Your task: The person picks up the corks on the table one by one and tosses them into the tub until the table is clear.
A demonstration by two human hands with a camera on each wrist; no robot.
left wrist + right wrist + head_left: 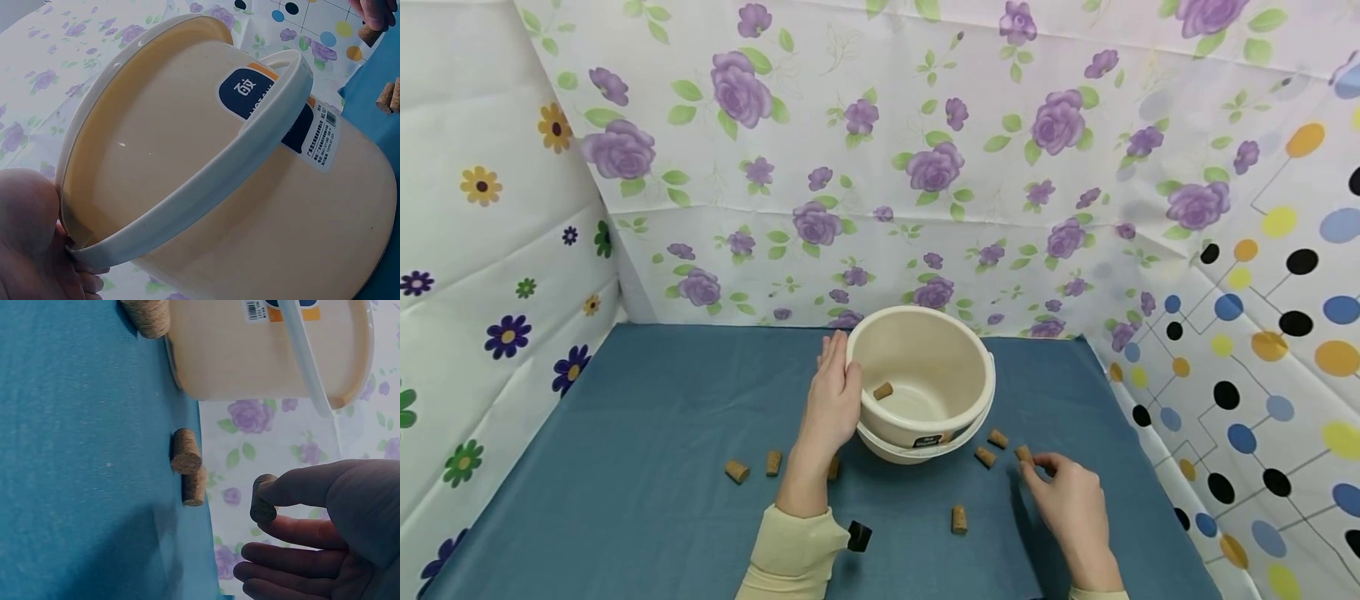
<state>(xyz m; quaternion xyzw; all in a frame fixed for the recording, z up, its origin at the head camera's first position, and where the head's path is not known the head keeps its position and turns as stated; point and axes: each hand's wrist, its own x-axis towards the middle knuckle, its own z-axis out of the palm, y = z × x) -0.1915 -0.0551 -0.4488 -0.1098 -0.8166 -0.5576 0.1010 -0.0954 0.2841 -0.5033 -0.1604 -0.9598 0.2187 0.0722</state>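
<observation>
A cream plastic bucket (917,429) with a white handle (206,197) stands on the blue cloth, and one cork (882,390) lies inside it. My left hand (833,396) rests against the bucket's left side at the rim, its fingers straight in the head view. To the right of the bucket, my right hand (1067,496) pinches a cork (263,499) between thumb and index finger, held above the cloth. Two corks (985,457) (997,438) lie close to the bucket's right side. Another cork (958,519) stands out in front of the bucket.
Left of my left forearm lie two more corks (737,472) (773,462), and another cork (833,468) is partly hidden by that arm. Flowered and dotted sheets surround the blue cloth (662,417) at the back and sides.
</observation>
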